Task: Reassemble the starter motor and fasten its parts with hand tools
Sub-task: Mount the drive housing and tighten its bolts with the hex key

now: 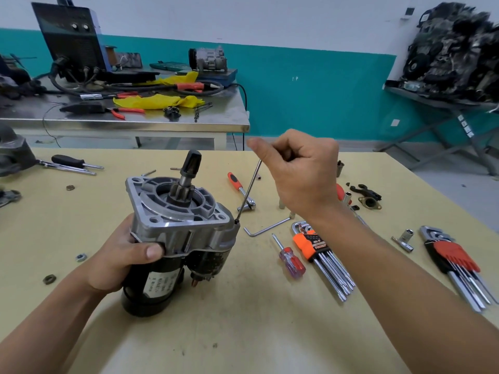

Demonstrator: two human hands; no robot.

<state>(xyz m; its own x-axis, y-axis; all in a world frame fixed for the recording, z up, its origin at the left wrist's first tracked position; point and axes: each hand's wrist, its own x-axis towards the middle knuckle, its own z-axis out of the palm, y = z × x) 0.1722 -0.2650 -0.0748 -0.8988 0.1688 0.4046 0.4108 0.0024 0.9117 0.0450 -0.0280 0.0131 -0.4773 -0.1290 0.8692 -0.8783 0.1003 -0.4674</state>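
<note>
Room: white-over-teal wall (310, 76); steel bench (135, 122) behind, carrying a dark machine (73, 39), cables and yellow rags; heap of dark engine parts (453, 49) on a rack far right.
Surface: pale yellow table (243, 333), tools scattered on it.
Starter motor (178, 238): stands on the table left of centre, pinion end up, slightly tilted, between the two hands.
Left hand (121, 260): wraps the black body just under the aluminium flange, thumb across the front.
Right hand (302, 171): up and right of the motor, fingers curled round the top of a thin steel tool (249, 190), thumb sticking out left.
Tool: slants down-left, tip touching the flange's right corner.
Right of motor: orange-handled ratchet (237, 187), loose L-key (267, 228), small screwdriver (290, 261), hex key set in an orange holder (321, 260), second set in a red holder (456, 265), socket (403, 238).
Left of motor: two loose nuts (81, 257), black-handled screwdriver (67, 160).
</note>
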